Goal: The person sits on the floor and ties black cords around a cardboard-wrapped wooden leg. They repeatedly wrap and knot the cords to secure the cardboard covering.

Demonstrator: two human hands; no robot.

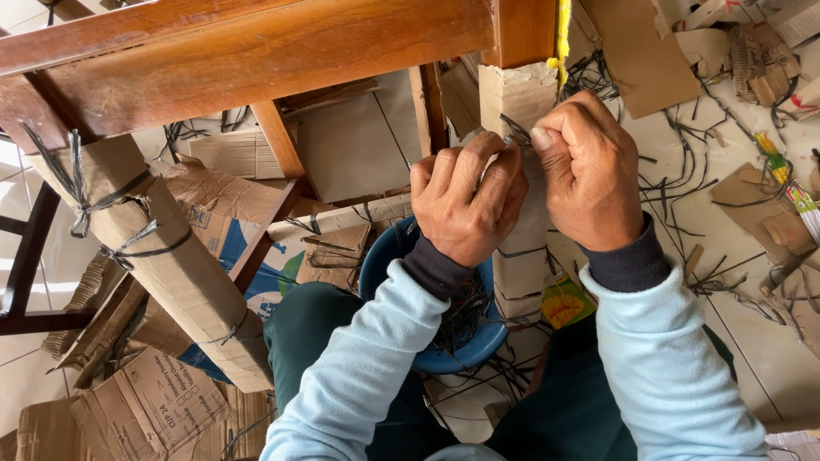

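Both hands, the left hand and the right hand, pinch a thin black strap on the cardboard-wrapped table leg.

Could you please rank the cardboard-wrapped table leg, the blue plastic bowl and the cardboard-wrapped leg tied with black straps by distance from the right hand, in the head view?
1. Cardboard-wrapped table leg, directly behind the right hand.
2. Blue plastic bowl, below, between the knees.
3. Cardboard-wrapped leg tied with black straps, far left.
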